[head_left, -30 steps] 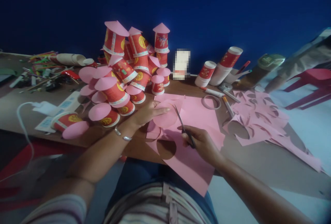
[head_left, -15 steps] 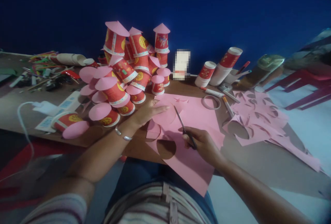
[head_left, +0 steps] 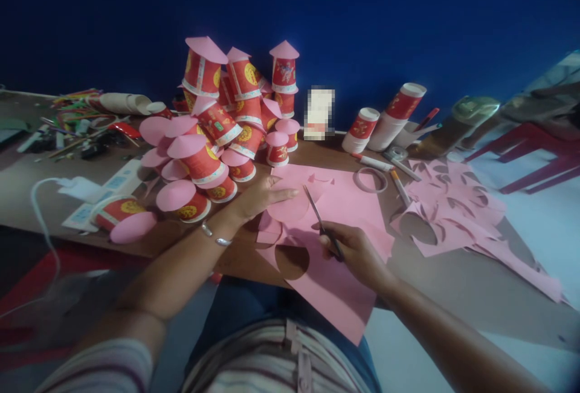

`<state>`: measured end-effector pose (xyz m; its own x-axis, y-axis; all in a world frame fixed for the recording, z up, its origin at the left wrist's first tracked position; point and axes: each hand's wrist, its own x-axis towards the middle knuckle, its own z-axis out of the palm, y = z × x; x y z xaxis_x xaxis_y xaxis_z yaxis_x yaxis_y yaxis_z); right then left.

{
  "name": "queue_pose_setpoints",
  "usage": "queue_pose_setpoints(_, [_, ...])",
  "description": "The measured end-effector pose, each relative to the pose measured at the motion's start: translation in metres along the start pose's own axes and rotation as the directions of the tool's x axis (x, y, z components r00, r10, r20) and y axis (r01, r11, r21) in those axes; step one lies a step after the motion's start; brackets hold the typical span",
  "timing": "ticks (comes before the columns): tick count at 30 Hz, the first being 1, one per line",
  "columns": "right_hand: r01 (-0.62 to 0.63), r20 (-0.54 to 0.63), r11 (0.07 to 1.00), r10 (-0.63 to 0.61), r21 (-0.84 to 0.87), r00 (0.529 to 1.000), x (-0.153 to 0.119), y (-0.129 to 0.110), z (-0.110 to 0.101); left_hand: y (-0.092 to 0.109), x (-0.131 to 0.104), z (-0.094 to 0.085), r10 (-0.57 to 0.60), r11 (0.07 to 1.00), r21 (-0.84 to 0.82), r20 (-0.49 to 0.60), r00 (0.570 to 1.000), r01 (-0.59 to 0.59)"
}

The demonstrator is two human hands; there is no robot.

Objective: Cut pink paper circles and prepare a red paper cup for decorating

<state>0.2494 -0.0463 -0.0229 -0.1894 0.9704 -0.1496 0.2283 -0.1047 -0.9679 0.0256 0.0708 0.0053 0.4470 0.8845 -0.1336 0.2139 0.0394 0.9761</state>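
Fingers closed on its edge, a left hand (head_left: 263,197) is holding a round pink paper piece (head_left: 290,204) above pink sheets (head_left: 357,199) on the tabletop (head_left: 249,263), while a right hand (head_left: 353,248), fingers curling around the handles, is gripping scissors (head_left: 321,220) beside it, near pink-topped red paper cups (head_left: 199,160).

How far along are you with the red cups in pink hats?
Lots of red cups already wear pointy pink hats, so those look done. In hand, the left hand holds a roundish pink piece and the right hand has scissors. Probably left: two cup stacks at the back right show no hats, and a big pink sheet has plenty of paper uncut.
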Motion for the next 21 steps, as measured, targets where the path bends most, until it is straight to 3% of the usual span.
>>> queue_pose_setpoints(16, [0.011, 0.011, 1.0, -0.011, -0.006, 1.0, -0.0018, 0.004, -0.0006, -0.0072, 0.0047, -0.0015, 0.052, 0.997, -0.065, 0.006, 0.999, -0.052])
queue_pose_setpoints(21, [0.002, 0.013, 1.0, -0.002, -0.001, 1.0, -0.0013, 0.001, 0.0001, -0.0098, 0.0044, 0.0, 0.017, 0.997, -0.07, 0.011, 1.0, -0.016])
